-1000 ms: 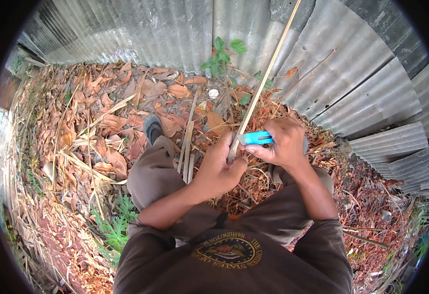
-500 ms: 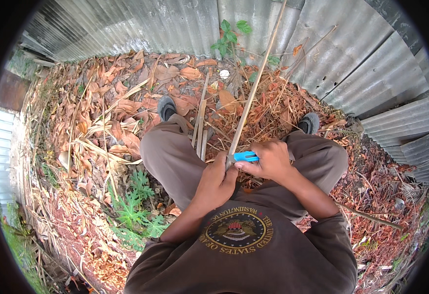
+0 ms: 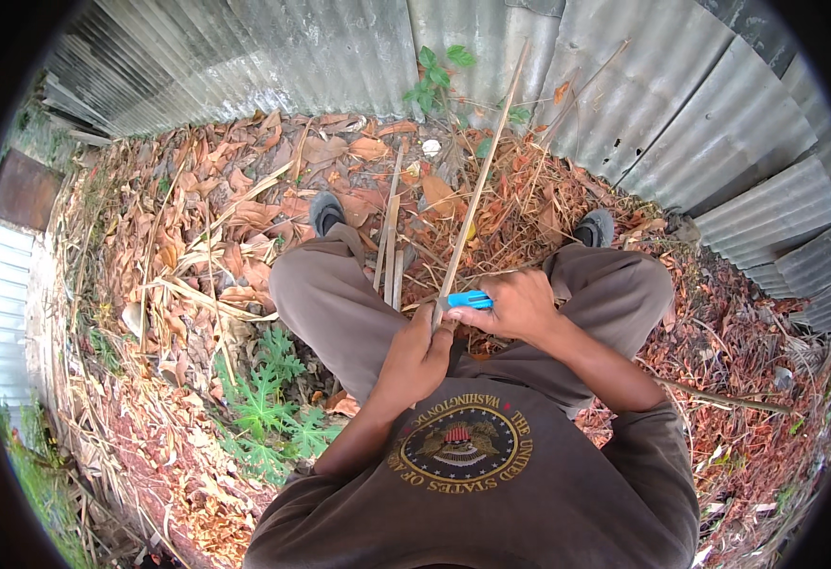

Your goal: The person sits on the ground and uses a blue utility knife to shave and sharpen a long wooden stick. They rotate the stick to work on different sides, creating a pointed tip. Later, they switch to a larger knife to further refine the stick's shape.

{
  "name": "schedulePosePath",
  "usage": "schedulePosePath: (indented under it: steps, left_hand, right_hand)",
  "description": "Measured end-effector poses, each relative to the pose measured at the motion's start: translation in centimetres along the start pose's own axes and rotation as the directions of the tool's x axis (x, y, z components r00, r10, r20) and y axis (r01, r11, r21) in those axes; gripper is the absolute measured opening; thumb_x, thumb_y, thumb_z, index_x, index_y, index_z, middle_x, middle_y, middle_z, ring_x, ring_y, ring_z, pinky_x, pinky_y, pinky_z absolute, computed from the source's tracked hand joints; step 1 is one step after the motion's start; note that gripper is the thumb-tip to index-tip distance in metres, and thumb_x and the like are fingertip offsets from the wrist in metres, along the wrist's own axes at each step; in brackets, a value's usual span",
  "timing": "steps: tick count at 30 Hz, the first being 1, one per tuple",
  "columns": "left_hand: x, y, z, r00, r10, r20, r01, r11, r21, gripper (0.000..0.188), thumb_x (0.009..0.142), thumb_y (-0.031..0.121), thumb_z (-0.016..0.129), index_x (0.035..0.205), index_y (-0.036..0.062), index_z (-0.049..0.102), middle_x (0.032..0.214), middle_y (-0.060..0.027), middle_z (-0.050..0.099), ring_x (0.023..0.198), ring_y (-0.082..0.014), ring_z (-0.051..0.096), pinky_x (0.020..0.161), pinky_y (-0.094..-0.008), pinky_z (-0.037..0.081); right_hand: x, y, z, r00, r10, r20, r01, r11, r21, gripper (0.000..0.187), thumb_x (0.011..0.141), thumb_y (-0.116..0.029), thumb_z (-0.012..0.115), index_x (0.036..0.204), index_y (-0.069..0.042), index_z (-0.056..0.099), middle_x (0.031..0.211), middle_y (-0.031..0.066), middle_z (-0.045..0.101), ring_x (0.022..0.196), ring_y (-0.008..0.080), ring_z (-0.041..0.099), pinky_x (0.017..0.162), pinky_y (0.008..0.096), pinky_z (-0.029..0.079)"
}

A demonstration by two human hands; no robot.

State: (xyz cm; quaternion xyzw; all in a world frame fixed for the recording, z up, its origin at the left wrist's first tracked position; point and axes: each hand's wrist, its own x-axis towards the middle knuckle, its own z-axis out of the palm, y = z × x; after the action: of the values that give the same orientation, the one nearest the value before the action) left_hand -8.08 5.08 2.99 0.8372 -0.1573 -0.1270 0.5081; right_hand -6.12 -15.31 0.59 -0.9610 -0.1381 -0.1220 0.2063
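Observation:
Near its close end, a long, thin strip of wood or bamboo (image 3: 480, 184) is gripped in my left hand (image 3: 419, 349), whose fingers are closed round it. The strip slants away from me and slightly right, its far tip in front of the metal fence. My right hand (image 3: 518, 305) is closed on a blue-handled utility knife (image 3: 470, 300). The knife's head meets the strip right beside my left thumb; the blade itself is too small to make out. Both hands are close together over my lap, between my bent knees.
Several cut strips (image 3: 390, 242) lie by my left shoe (image 3: 325, 212). Dry leaves (image 3: 235, 204) cover the ground. A corrugated metal fence (image 3: 292, 66) curves along the far side and right. A green leafy plant (image 3: 268, 403) grows at left; a stick (image 3: 729, 398) lies at right.
The strip's far end has come down toward me, and its tip now shows within the picture. My hands and the knife have shifted slightly left, still together at the strip's near end.

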Motion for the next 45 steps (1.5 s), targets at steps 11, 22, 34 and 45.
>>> schedulePosePath:
  steps: [11,22,34,45]
  left_hand:
    - [-1.1,1.5,-0.4,0.991,-0.005,0.134,0.006,1.000,-0.003,0.017,0.092,0.008,0.048,0.105,-0.0021,0.048,0.071,-0.0209,0.056,0.068,-0.0370,0.057,0.062,-0.0443,0.043]
    - [-2.3,2.8,-0.2,0.989,-0.013,0.150,0.019,0.999,-0.035,0.014,0.092,0.006,0.049,0.104,0.0011,0.050,0.063,-0.0132,0.051,0.056,-0.0224,0.053,0.055,-0.0363,0.041]
    - [-3.6,2.5,-1.9,0.977,-0.077,0.200,0.082,0.997,-0.017,0.016,0.091,0.006,0.048,0.106,0.0013,0.049,0.064,-0.0126,0.052,0.056,-0.0215,0.055,0.054,-0.0358,0.042]
    - [-6.0,-1.6,-4.5,0.836,-0.178,0.519,0.432,0.796,-0.423,0.022,0.089,0.000,0.040,0.109,-0.0015,0.048,0.064,0.0023,0.041,0.049,-0.0065,0.038,0.046,-0.0243,0.034]
  right_hand:
    - [2.2,3.8,-3.2,0.968,0.244,0.060,-0.236,0.965,-0.118,0.068,0.079,-0.072,0.052,0.061,-0.008,0.063,0.046,0.0127,0.053,0.047,0.0329,0.059,0.048,0.0443,0.046]
    - [4.6,8.2,-5.2,0.914,0.365,-0.178,-0.396,0.897,-0.198,0.071,0.078,-0.075,0.049,0.061,-0.010,0.068,0.049,0.0138,0.057,0.050,0.0322,0.061,0.049,0.0432,0.048]
    - [5.3,8.8,-4.8,0.936,0.279,-0.213,-0.329,0.909,-0.257,0.075,0.079,-0.076,0.047,0.064,-0.006,0.068,0.048,0.0118,0.057,0.051,0.0301,0.062,0.051,0.0421,0.048]
    - [5.7,20.6,-9.8,0.510,0.795,-0.328,-0.816,0.568,0.109,0.086,0.079,-0.082,0.038,0.067,-0.001,0.066,0.069,0.0216,0.065,0.077,0.0393,0.066,0.073,0.0475,0.048]
